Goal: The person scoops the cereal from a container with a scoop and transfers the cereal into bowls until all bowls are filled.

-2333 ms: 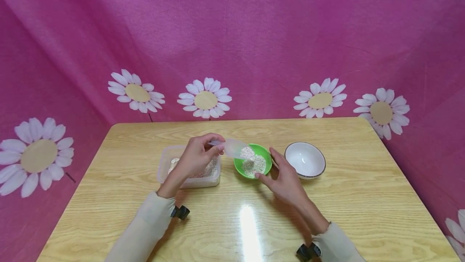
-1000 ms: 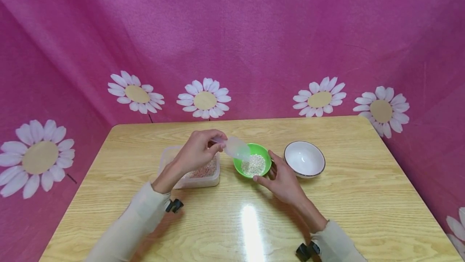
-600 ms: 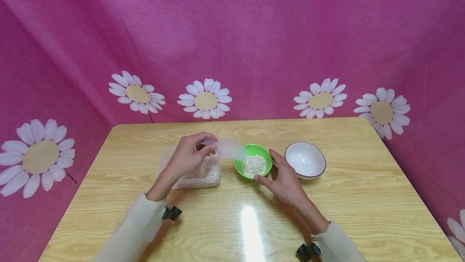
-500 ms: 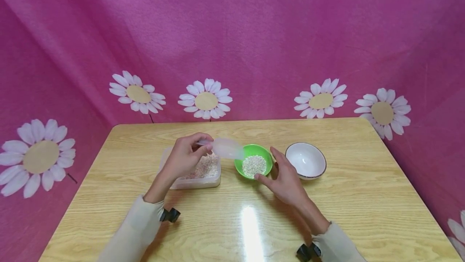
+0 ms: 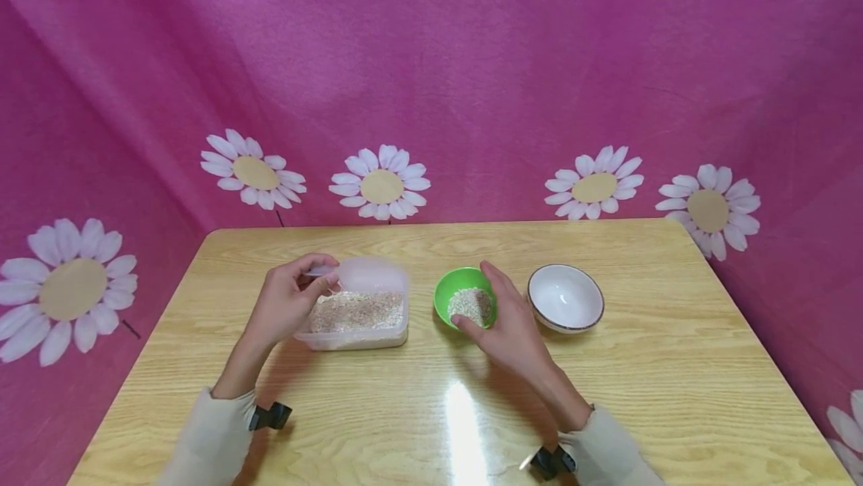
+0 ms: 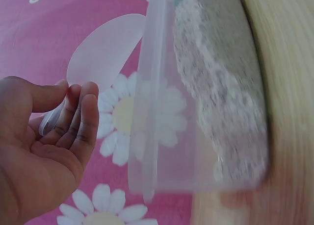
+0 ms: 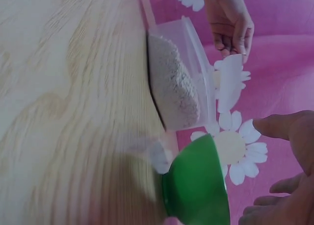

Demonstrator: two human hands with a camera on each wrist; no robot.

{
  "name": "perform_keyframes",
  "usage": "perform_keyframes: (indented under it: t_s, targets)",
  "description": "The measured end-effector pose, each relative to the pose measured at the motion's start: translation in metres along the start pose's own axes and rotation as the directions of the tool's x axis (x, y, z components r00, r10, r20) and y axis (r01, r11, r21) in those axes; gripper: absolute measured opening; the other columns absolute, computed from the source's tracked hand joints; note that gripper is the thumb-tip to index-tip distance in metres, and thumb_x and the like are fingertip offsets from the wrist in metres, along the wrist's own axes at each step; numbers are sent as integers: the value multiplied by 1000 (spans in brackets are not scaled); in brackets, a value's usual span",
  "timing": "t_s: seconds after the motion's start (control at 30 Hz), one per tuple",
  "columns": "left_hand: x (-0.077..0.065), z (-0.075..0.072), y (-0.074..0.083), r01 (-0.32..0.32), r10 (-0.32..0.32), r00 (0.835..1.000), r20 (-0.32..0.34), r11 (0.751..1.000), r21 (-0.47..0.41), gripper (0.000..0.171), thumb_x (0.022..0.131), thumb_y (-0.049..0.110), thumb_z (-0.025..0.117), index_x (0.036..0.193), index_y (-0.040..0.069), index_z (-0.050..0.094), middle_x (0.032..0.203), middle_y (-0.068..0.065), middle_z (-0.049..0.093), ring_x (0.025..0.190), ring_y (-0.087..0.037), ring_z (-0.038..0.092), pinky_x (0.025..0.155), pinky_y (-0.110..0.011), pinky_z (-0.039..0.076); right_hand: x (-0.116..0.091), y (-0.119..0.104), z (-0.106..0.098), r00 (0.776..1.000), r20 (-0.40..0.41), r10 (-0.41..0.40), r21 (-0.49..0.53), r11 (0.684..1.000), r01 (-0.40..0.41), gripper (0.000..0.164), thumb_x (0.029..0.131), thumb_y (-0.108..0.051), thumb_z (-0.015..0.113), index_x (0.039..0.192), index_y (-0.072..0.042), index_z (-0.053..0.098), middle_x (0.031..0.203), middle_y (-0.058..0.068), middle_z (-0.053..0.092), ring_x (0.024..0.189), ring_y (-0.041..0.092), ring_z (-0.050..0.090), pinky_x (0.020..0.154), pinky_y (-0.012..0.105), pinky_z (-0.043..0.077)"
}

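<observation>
My left hand (image 5: 286,306) pinches the handle of a translucent plastic scoop (image 6: 103,53) between thumb and fingers. The scoop hangs above a clear plastic container (image 5: 377,341), and no flakes show on its blade. Pale oat-like flakes (image 5: 357,311) fill part of that container, heaped unevenly in the left wrist view. To the right stands a small green bowl (image 5: 445,288) with a mound of the same flakes. My right hand (image 5: 515,329) hovers over the bowl's right side, thumb and fingers spread. The right wrist view shows those fingers apart from the green rim.
A white bowl with a dark rim (image 5: 566,296) stands just right of my right hand. All of it rests on a wooden table (image 5: 377,426). Behind hangs a pink cloth (image 5: 431,81) printed with white daisies.
Flakes slid from the scoop into the green bowl. My left hand then carried the scoop left, over the container. My right hand came off the green bowl's side and shifted slightly left above it.
</observation>
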State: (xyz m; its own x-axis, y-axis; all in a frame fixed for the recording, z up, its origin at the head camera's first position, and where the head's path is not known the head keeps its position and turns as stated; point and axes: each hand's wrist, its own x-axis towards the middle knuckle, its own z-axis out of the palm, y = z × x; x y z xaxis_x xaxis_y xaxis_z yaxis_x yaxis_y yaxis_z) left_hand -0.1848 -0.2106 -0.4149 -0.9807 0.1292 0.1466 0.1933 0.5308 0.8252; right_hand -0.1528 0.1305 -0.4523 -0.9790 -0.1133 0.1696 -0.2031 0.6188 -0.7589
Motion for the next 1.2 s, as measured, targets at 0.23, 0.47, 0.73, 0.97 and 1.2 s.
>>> perform_keyframes:
  t_s: [0.23, 0.47, 0.73, 0.97, 1.2]
  targets:
    - [-10, -20, -12, 23, -21, 1000, -21, 996, 88, 21, 106, 14, 70, 123, 2, 73, 95, -14, 79, 81, -6, 73, 76, -21, 60, 2, -13, 13, 1000, 24, -11, 42, 999, 10, 94, 89, -27, 89, 164, -4, 39, 169, 18, 43, 157, 40, 42, 127, 59, 35]
    - [-20, -41, -23, 38, -32, 999, -41, 985, 167, 23, 106, 14, 70, 125, 1, 72, 95, -15, 80, 83, -16, 74, 64, -22, 52, 3, -28, 31, 997, 67, -28, 88, 996, 22, 93, 89, -27, 88, 165, -5, 39, 170, 17, 42, 158, 39, 40, 127, 59, 35]
    - [-27, -61, -31, 7, 3, 999, -37, 969, 248, 19, 104, 8, 70, 122, 1, 73, 92, -12, 80, 79, -13, 72, 57, -24, 48, 4, -36, 51, 992, 103, -78, 119, 991, 65, 91, 89, -25, 88, 163, -1, 41, 168, 18, 45, 150, 40, 51, 124, 56, 41]
    - [-26, -70, -30, -52, 58, 998, -11, 957, 285, 17, 100, 0, 72, 117, -1, 74, 89, -11, 79, 75, -10, 69, 57, -24, 48, 4, -40, 62, 985, 151, -83, 173, 983, 56, 90, 91, -23, 87, 163, 1, 38, 168, 21, 43, 142, 42, 59, 117, 51, 49]
    - [-23, -73, -27, -95, 88, 995, 36, 944, 315, 14, 101, 4, 73, 114, 0, 75, 87, -8, 79, 71, -5, 63, 57, -24, 48, 3, -42, 71, 981, 173, -83, 166, 985, 54, 93, 90, -22, 87, 164, 3, 36, 170, 21, 40, 150, 40, 50, 126, 52, 38]
